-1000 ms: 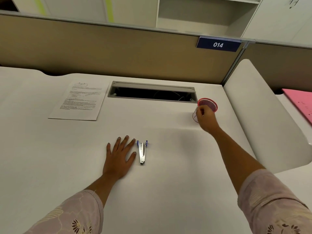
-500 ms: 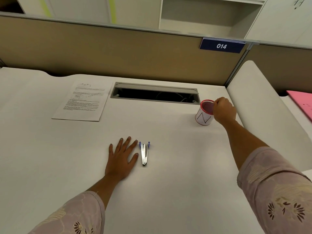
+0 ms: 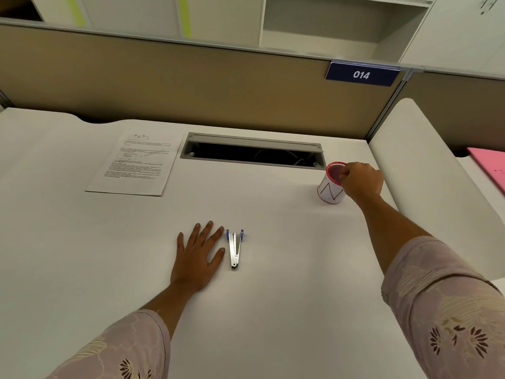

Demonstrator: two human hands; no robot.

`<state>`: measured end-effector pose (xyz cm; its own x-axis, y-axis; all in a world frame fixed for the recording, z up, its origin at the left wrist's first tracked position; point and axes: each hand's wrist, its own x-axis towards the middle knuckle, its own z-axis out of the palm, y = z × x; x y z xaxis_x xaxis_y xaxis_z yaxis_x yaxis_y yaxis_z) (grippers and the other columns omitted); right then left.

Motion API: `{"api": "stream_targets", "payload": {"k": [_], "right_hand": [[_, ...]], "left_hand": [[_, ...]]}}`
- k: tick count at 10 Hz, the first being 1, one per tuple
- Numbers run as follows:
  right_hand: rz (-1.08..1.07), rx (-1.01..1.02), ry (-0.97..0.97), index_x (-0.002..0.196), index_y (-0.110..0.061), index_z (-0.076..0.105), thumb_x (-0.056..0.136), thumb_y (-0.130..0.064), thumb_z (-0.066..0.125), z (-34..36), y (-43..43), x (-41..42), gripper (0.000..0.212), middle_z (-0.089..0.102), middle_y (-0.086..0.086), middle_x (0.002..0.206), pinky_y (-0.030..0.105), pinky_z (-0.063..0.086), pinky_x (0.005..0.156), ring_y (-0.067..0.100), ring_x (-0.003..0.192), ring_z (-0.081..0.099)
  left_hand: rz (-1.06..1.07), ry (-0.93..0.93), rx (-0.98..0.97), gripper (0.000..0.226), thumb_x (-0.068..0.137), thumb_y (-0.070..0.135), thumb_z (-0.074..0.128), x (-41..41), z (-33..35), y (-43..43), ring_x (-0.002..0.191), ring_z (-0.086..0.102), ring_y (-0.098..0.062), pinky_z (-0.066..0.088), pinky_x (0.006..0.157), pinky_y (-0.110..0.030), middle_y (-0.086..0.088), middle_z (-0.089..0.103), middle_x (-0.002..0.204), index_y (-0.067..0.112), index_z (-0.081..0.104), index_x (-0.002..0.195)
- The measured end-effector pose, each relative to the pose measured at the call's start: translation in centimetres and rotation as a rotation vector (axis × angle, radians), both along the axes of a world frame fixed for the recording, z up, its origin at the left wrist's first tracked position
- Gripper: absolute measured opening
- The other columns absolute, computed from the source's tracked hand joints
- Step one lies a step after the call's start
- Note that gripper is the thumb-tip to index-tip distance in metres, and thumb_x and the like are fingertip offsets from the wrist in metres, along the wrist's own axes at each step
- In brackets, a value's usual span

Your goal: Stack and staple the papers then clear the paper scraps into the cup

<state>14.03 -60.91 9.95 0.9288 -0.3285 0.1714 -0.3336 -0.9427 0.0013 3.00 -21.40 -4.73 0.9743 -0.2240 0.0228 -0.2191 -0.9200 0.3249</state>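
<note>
A stack of printed papers (image 3: 136,164) lies flat at the far left of the white desk (image 3: 287,283). A silver stapler (image 3: 235,248) with blue ends lies spread in a V near the desk's middle. My left hand (image 3: 198,255) rests flat, palm down and fingers apart, just left of the stapler without touching it. A white cup (image 3: 329,191) with a red rim and a drawn N stands upright at the far right. My right hand (image 3: 360,181) is against the cup's right side, thumb and fingers pinched on its rim. I see no paper scraps.
An open cable slot (image 3: 251,154) runs along the back of the desk between papers and cup. A tan partition (image 3: 191,86) with a blue 014 sign (image 3: 361,75) closes the back. A white raised panel (image 3: 426,187) bounds the right; a pink folder (image 3: 489,165) lies beyond it.
My right hand has gone from the front of the cup round to its right side and now pinches the rim. The cup, stapler, papers and left hand have stayed put.
</note>
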Motion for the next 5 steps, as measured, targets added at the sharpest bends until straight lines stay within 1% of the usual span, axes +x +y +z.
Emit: {"api": "stream_targets", "payload": {"k": [1,2,3,4,5], "right_hand": [[0.003,0.025,-0.042,0.104,-0.011,0.068,0.083,-0.022,0.064,0.0,0.2,-0.2,0.024,0.070,0.012,0.095,0.036,0.049,0.074,0.029,0.085,0.063],[0.034,0.094,-0.176,0.108,-0.009,0.061,0.094,-0.029,0.049,-0.2,0.4,-0.5,0.027,0.069,0.015,0.095,0.033,0.046,0.069,0.030,0.083,0.061],[0.120,0.198,-0.262,0.115,-0.011,0.052,0.094,-0.017,0.050,0.0,0.9,-1.0,0.022,0.067,0.017,0.102,0.037,0.049,0.070,0.034,0.087,0.061],[0.272,0.298,-0.301,0.117,-0.011,0.049,0.088,-0.007,0.056,0.1,1.7,-1.6,0.030,0.064,0.015,0.112,0.043,0.053,0.075,0.035,0.092,0.060],[0.364,0.354,-0.417,0.118,-0.008,0.054,0.091,-0.004,0.050,-0.7,2.9,-2.1,0.028,0.065,0.015,0.111,0.036,0.050,0.081,0.033,0.095,0.061]], "left_hand": [[0.003,0.001,0.005,0.058,0.091,0.060,0.014,-0.1,0.1,0.0,0.146,-0.001,-0.011,-0.002,0.116,-0.047,0.015,0.009,0.158,0.047,0.014,0.147],[0.006,0.007,0.010,0.058,0.090,0.060,0.015,-0.1,0.2,0.0,0.146,-0.001,-0.011,-0.002,0.116,-0.046,0.015,0.009,0.158,0.046,0.015,0.147],[0.009,0.006,0.020,0.058,0.090,0.060,0.014,0.0,0.2,-0.1,0.146,0.000,-0.011,-0.002,0.116,-0.046,0.015,0.009,0.158,0.046,0.014,0.147],[0.003,-0.006,0.025,0.058,0.090,0.060,0.015,0.0,-0.1,0.1,0.146,0.000,-0.011,-0.001,0.116,-0.047,0.015,0.009,0.158,0.046,0.014,0.147],[0.000,-0.002,0.014,0.058,0.091,0.060,0.015,0.1,-0.1,-0.1,0.146,0.000,-0.012,-0.001,0.116,-0.047,0.014,0.009,0.158,0.046,0.014,0.147]]}}
